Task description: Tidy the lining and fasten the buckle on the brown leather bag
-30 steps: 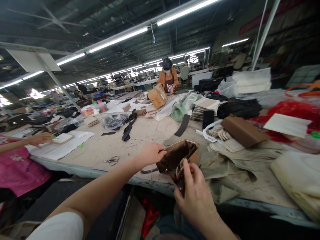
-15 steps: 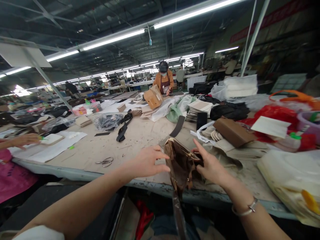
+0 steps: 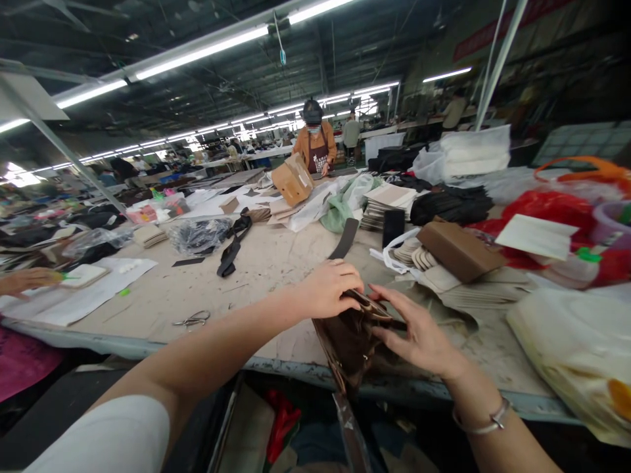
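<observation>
Lying flat at table edge, brown bag, long axis toward wearer; clasped by left hand, pressed by open right hand; lower end hidden.

1 head-worn camera looks forward and down, close over the worktable edge.

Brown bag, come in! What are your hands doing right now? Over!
Left hand gripping brown bag top edge. Right hand pressed on its side. Scissors lie apart, left.
</observation>
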